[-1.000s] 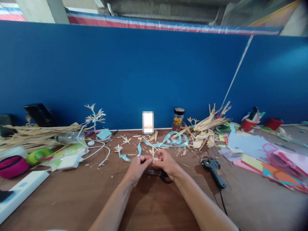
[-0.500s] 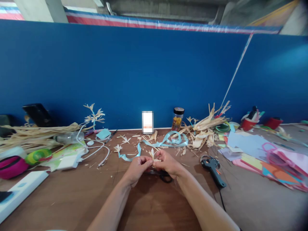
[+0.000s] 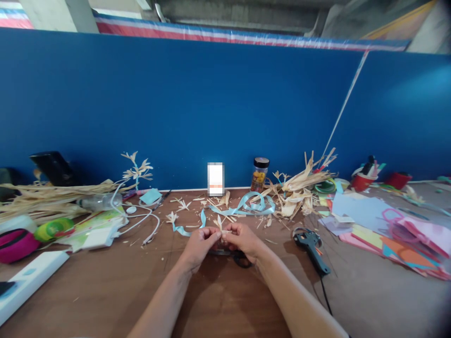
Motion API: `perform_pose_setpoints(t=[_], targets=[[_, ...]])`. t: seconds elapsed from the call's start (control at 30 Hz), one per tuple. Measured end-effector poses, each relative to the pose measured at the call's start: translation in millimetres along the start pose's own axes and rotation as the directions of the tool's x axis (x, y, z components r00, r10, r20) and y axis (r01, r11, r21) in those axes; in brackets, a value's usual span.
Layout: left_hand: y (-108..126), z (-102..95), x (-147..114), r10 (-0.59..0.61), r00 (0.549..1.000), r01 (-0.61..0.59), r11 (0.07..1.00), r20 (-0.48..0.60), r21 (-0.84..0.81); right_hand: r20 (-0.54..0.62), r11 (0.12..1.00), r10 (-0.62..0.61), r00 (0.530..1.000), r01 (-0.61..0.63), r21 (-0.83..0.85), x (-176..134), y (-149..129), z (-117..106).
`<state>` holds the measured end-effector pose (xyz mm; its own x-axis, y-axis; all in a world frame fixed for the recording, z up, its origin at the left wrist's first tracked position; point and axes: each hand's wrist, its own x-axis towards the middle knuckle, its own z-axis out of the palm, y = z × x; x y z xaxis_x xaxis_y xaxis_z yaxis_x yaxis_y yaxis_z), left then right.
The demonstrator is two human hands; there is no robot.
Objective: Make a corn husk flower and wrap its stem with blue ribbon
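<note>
Between my fingertips, low in the middle of the head view, is a small pale corn husk flower [image 3: 219, 222] with pointed petals standing up. My left hand [image 3: 203, 244] pinches it from the left side. My right hand [image 3: 242, 239] is closed on it from the right, with thumb and forefinger meeting the left fingers. The flower's base is hidden by the fingers. Under my hands lies a pair of scissors [image 3: 243, 259], its black handle partly showing. Light blue ribbon [image 3: 185, 231] curls on the table just beyond, with another husk flower [image 3: 172, 218] at its left end.
A glue gun [image 3: 312, 249] with a cord lies to the right. Husk bundles [image 3: 299, 192], a black-lidded jar [image 3: 260, 174] and a ribbon-stemmed husk flower spray [image 3: 136, 171] stand along the blue partition [image 3: 211, 103]. Coloured paper [image 3: 401, 246] is at right, a white power strip [image 3: 31, 281] at left.
My right hand has shifted slightly left, its fingers drawing closer to the left ones. The husk flower has moved a little left and lower-lying petals are more covered.
</note>
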<state>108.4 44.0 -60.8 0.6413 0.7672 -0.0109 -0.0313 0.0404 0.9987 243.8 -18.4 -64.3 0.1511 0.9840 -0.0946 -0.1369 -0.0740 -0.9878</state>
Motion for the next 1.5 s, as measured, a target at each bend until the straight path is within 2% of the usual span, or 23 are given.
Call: perform_pose_setpoints(t=[0.23, 0.43, 0.6, 0.83, 1.17, 1.33, 1.5], targets=[[-2.9, 3.2, 1.3, -0.059, 0.997, 0.05, 0.988, -0.057, -0.144, -0.113, 0.991, -0.115, 0.987, 0.107, -0.077, 3.3, 2.6, 5.4], [-3.1, 5.8, -0.3, -0.15, 0.983, 0.116, 0.956, -0.107, -0.268, -0.123, 0.986, -0.139, 0.983, 0.126, -0.107, 2.2, 2.0, 8.8], [-3.1, 5.8, 0.4, -0.158, 0.98, 0.116, 0.947, -0.12, -0.3, -0.107, 0.989, -0.128, 0.986, 0.118, -0.089, 1.7, 2.0, 10.9], [-7.4, 5.4, 2.5, -0.091, 0.987, 0.056, 0.968, -0.134, -0.244, -0.134, 0.989, -0.13, 0.982, 0.118, -0.093, 2.9, 4.7, 11.4], [-6.6, 5.0, 2.4, -0.154, 0.978, 0.114, 0.958, -0.138, -0.263, -0.128, 0.968, -0.195, 0.972, 0.171, -0.182, 4.5, 7.4, 9.2], [-8.8, 5.3, 2.8, -0.095, 0.984, 0.067, 0.981, -0.15, -0.184, -0.151, 0.943, -0.252, 0.956, 0.207, -0.261, 8.3, 15.9, 7.5], [-11.3, 4.8, 4.4, -0.032, 0.98, 0.013, 0.995, -0.194, -0.099, -0.187, 0.912, -0.273, 0.944, 0.192, -0.363, 10.0, 18.6, 5.8]])
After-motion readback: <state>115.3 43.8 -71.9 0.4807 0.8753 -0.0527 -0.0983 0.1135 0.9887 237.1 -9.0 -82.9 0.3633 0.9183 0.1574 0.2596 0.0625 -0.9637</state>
